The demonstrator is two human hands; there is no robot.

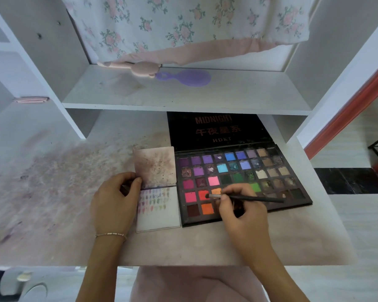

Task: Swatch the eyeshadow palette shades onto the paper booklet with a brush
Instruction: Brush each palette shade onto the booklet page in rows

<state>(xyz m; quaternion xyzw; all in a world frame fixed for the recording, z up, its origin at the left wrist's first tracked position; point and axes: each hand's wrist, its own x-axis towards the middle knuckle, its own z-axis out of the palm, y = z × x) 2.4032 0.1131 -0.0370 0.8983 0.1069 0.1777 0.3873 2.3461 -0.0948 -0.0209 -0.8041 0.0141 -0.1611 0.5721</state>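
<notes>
An open black eyeshadow palette with several rows of coloured pans lies on the desk, its lid leaning back. Left of it lies the open paper booklet; its lower page carries rows of small colour swatches, and its upper page is stained brown. My right hand pinches a thin black brush, whose tip touches the red pan in the palette's lower left. My left hand grips the booklet's left edge at the fold, thumb on the upper page.
The desk top is smeared with pink and purple powder to the left. A shelf above holds a purple hairbrush and a pink object. A floral cloth hangs behind. The desk's front edge is near my wrists.
</notes>
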